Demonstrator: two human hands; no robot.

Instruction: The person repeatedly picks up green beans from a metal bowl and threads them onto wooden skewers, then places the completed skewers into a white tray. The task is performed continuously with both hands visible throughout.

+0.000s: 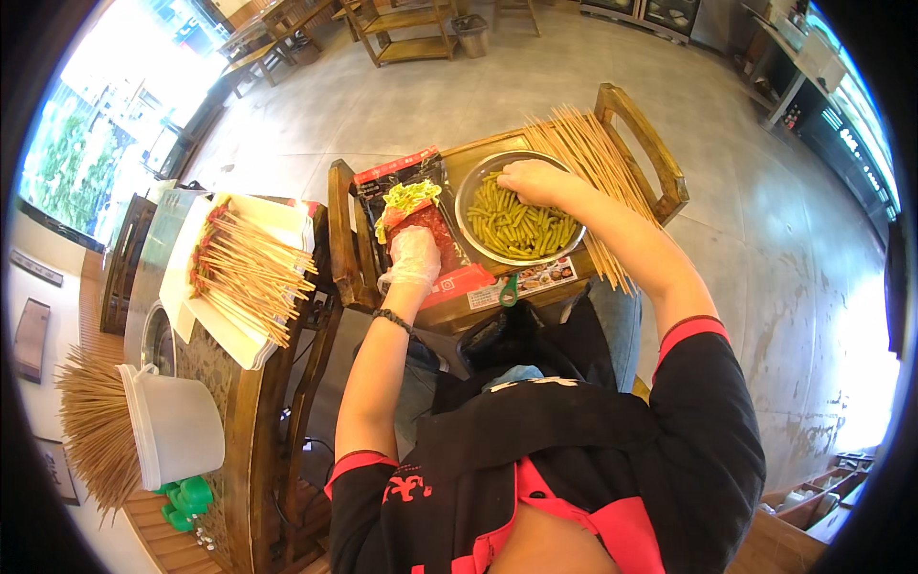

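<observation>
My left hand, in a clear plastic glove, rests on the red meat that lies on an opened black-and-red plastic package. Its fingertips are hidden, so I cannot tell whether it grips any. Leafy yellow-green vegetable sits just beyond that hand. My right hand is bare and reaches over the rim of a round metal bowl. Its bent fingers touch short green bean-like pieces inside. Loose wooden skewers lie to the right of the bowl, partly under my right forearm.
Green-handled scissors lie at the near edge of the wooden stand, which has raised side handles. On the left table, a white tray bears several filled skewers. A white bucket of skewers is nearer me.
</observation>
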